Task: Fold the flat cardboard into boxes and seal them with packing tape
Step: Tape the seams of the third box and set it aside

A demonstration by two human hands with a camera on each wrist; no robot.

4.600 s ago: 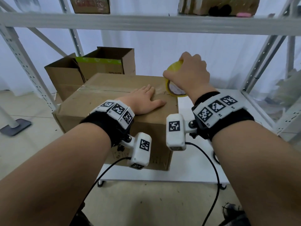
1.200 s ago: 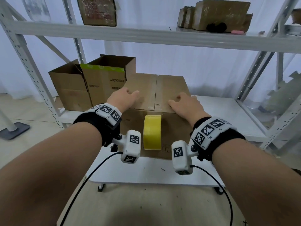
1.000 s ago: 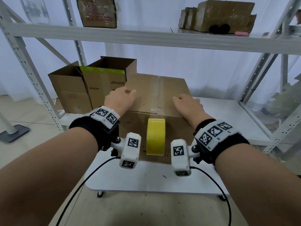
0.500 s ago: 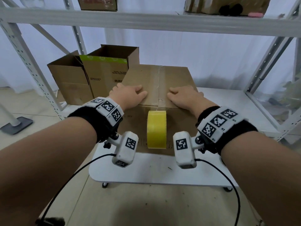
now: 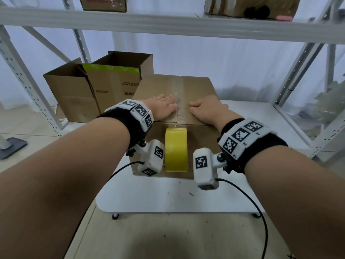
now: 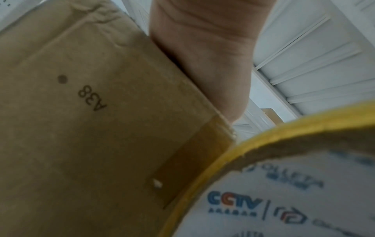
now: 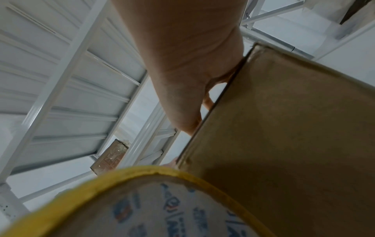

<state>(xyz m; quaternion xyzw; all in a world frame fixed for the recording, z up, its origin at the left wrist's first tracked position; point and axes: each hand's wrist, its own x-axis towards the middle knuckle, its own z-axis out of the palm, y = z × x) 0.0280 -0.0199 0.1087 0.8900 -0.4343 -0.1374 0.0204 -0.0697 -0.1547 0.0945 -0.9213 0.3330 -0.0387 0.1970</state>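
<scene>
A closed cardboard box (image 5: 197, 90) stands on the white cart top (image 5: 168, 195), with clear tape (image 5: 178, 86) running down its centre seam. My left hand (image 5: 164, 106) lies flat on the lid just left of the seam, its fingertips at the tape. My right hand (image 5: 206, 109) rests on the lid just right of the seam, thumb toward the tape. A yellow tape roll (image 5: 175, 149) hangs against the box's front face from a strip stuck over the top edge. The wrist views show the roll (image 6: 284, 184) (image 7: 152, 205) close beside the box wall (image 6: 81, 128) (image 7: 294, 144).
Two open cardboard boxes (image 5: 74, 90) (image 5: 119, 81) stand behind and left of the taped box. A white shelf beam (image 5: 168, 25) crosses overhead, carrying more boxes (image 5: 250, 6). Rack uprights (image 5: 28, 86) (image 5: 298, 71) flank the cart. Bare cart top lies right of the box.
The right hand earlier held the roll at the box's far corner; now the roll hangs free at the front. Over the last second both hands slid inward toward the seam.
</scene>
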